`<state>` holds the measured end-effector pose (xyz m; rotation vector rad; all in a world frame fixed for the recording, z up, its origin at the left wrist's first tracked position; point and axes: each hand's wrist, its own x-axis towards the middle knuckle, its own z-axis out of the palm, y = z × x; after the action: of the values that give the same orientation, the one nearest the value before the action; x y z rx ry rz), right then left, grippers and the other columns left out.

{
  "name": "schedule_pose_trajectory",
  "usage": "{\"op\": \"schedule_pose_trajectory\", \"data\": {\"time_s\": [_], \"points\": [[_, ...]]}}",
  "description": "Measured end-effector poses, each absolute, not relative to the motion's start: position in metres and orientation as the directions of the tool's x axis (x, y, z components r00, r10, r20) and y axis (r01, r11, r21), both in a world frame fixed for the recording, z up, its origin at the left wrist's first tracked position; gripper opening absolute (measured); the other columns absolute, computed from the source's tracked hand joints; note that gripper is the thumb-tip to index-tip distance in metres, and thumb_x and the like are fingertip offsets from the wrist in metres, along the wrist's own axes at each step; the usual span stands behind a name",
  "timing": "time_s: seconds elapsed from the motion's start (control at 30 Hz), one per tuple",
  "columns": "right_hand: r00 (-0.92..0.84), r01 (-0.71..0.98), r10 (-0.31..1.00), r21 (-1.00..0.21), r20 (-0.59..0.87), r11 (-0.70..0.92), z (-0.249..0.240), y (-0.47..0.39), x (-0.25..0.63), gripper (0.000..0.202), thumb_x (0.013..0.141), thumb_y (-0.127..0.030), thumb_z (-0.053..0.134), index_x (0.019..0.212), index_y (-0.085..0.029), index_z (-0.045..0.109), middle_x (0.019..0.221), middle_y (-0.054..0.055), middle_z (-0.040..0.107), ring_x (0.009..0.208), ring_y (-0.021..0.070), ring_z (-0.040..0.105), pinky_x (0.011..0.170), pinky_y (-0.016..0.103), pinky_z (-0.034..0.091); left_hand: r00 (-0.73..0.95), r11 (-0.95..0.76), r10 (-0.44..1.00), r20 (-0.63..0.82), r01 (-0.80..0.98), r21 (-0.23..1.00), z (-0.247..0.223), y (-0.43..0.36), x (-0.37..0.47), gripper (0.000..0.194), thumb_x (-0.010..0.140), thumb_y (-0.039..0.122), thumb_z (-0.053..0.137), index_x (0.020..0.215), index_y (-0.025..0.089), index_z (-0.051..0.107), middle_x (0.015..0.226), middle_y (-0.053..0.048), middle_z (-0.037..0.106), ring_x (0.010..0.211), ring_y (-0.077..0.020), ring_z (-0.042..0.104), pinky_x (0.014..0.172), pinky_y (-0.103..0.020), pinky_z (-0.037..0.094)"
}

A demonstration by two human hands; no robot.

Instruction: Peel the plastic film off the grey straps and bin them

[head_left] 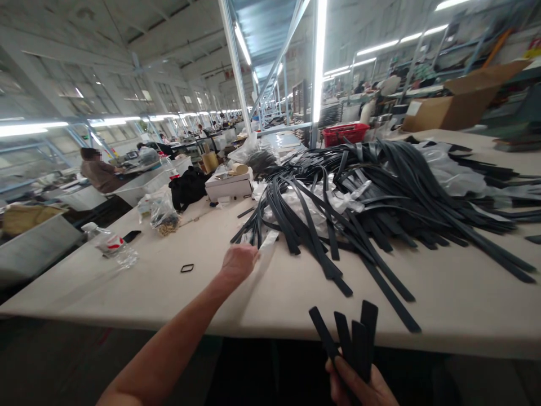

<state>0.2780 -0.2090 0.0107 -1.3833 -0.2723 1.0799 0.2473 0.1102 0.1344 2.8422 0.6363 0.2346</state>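
The straps were in front of the heap, at the near edge of the desk, gathered in my right grip. My fingers were closed around their lower part, and four ends stuck up in a fan; holding them low, I judged, left the tips free to spread so that each could be told from the next. My left grip was at the heap's left edge, fingers curled beside the strap ends there; their tips were turned from view, so I could not tell whether they had hold of one.

The heap sprawled loosely, plastic tangled among the lengths. Many ends pointed my way, which probably kept them within reach. Left of the heap lay the buckle, well apart from it and likely easy to find there. Just left of the heap's far part stood the box; farther left came the bag of brass bits and the bottle.

The near edge ran right across in front of the heap, and the longest ends came close to it, so my right side had only a narrow strip of desk. The wider room was left of the heap, around the buckle. Beyond the heap, the basket closed off part of the far side.
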Motion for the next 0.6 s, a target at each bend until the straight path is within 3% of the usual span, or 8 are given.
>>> {"op": "schedule_pose_trajectory", "data": {"time_s": [0.03,0.1,0.17,0.23,0.33,0.43,0.5,0.6], "points": [[0.526,-0.457,0.746,-0.875,-0.409,-0.158,0.014,-0.208,0.278,0.063,0.073,-0.077,0.059,0.081,-0.015,0.064,0.052,0.001,0.06,0.037,0.0079,0.046,0.043,0.022,0.032,0.891,-0.869,0.445,0.094,0.404,0.287,0.136,0.108,0.229,0.027,0.09,0.024,0.054,0.073,0.012,0.071,0.076,-0.009,0.07,0.078,-0.0219,0.065,0.076,-0.034,0.046],[0.51,-0.475,0.769,-0.872,-0.385,-0.121,0.02,-0.205,0.279,0.058,0.077,-0.072,0.059,0.081,-0.015,0.063,0.055,0.001,0.062,0.037,0.0071,0.047,0.044,0.022,0.034,0.883,-0.759,0.469,0.005,0.4,0.513,0.133,0.101,0.189,0.03,0.089,0.034,0.055,0.074,0.015,0.073,0.07,-0.005,0.07,0.069,-0.019,0.064,0.068,-0.029,0.045],[0.475,-0.478,0.802,-0.871,-0.361,-0.109,0.028,-0.199,0.279,0.056,0.077,-0.07,0.061,0.082,-0.014,0.062,0.059,0.002,0.064,0.038,0.0073,0.048,0.044,0.022,0.035,0.866,-0.48,0.482,-0.133,0.388,0.787,0.122,0.088,0.152,0.032,0.085,0.041,0.059,0.074,0.015,0.074,0.068,-0.003,0.071,0.067,-0.0172,0.064,0.068,-0.026,0.046],[0.437,-0.457,0.827,-0.879,-0.355,-0.136,0.037,-0.19,0.278,0.054,0.078,-0.068,0.063,0.083,-0.014,0.063,0.062,0.003,0.065,0.04,0.0079,0.05,0.043,0.021,0.036,0.828,-0.159,0.497,-0.258,0.38,0.911,0.107,0.071,0.122,0.032,0.08,0.043,0.065,0.076,0.013,0.075,0.072,-0.005,0.073,0.07,-0.0169,0.065,0.072,-0.026,0.048],[0.371,-0.411,0.853,-0.889,-0.366,-0.203,0.049,-0.177,0.27,0.054,0.078,-0.066,0.064,0.083,-0.012,0.064,0.061,0.002,0.065,0.041,0.0079,0.051,0.042,0.021,0.036,0.728,0.241,0.554,-0.405,0.325,0.914,0.084,0.04,0.095,0.034,0.073,0.044,0.076,0.078,0.011,0.076,0.079,-0.008,0.074,0.071,-0.0156,0.066,0.074,-0.026,0.051],[0.321,-0.369,0.865,-0.892,-0.386,-0.261,0.056,-0.17,0.257,0.053,0.08,-0.064,0.063,0.083,-0.011,0.065,0.062,0.002,0.064,0.04,0.0068,0.05,0.041,0.02,0.035,0.654,0.581,0.562,-0.506,0.124,0.805,0.071,0.014,0.093,0.035,0.061,0.039,0.088,0.075,0.012,0.073,0.08,-0.007,0.074,0.068,-0.014,0.066,0.072,-0.026,0.054],[0.307,-0.342,0.866,-0.895,-0.394,-0.286,0.059,-0.173,0.248,0.053,0.082,-0.064,0.061,0.083,-0.011,0.066,0.063,0.002,0.065,0.041,0.0062,0.049,0.041,0.019,0.034,0.646,0.717,0.537,-0.542,-0.012,0.697,0.068,0.001,0.102,0.033,0.057,0.031,0.091,0.074,0.013,0.07,0.079,-0.004,0.073,0.07,-0.0138,0.067,0.072,-0.026,0.056],[0.293,-0.304,0.867,-0.899,-0.403,-0.315,0.064,-0.185,0.239,0.054,0.082,-0.065,0.059,0.082,-0.011,0.065,0.063,0.002,0.064,0.042,0.0059,0.048,0.041,0.019,0.034,0.679,0.815,0.485,-0.551,-0.122,0.566,0.069,-0.011,0.121,0.025,0.064,0.023,0.087,0.078,0.015,0.068,0.079,-0.002,0.073,0.072,-0.0139,0.068,0.069,-0.026,0.057]]}}
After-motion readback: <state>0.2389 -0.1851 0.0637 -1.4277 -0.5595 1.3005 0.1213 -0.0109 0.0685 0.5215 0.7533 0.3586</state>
